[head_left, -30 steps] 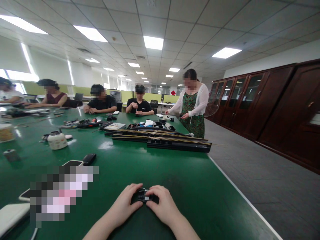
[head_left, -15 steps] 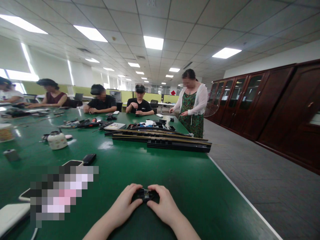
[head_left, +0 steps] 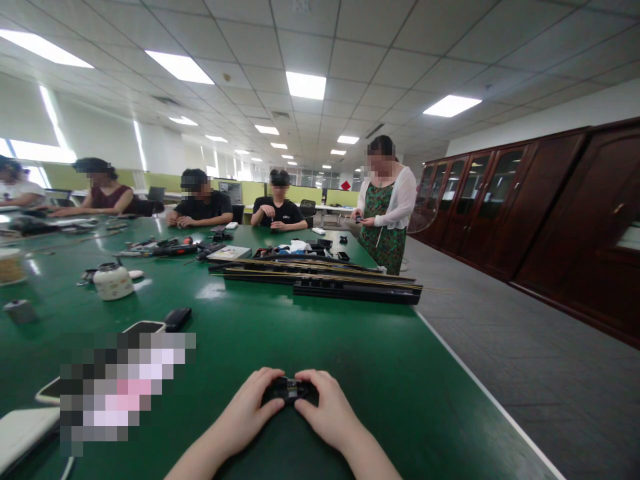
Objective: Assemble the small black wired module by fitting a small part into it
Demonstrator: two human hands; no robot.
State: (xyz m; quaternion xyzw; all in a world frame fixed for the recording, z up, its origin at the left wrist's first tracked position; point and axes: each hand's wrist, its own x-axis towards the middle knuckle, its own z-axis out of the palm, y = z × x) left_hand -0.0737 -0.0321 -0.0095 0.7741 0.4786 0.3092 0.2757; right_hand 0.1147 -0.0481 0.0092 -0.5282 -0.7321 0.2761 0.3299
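Observation:
A small black part (head_left: 290,392) with a lighter, metallic-looking piece in its middle is held level just over or on the green table (head_left: 240,333); I cannot tell whether it touches the surface. My left hand (head_left: 257,403) grips its left end between thumb and fingers. On the opposite end, my right hand (head_left: 325,407) is closed in the same way, thumb at the near side and fingers at the far side. Both hands hide the ends of the part, and its exact kind does not show.
Long black rails with thin brass-coloured rods (head_left: 320,275) lie across the table ahead. To the left are a phone-like device (head_left: 145,327), a black case (head_left: 178,319) and a white jar (head_left: 113,281). Several people sit beyond; one person (head_left: 385,200) stands at the right edge.
My right fingers have moved off the middle of the black part to its right end, uncovering the centre. The standing person has drawn both hands together around a small dark thing.

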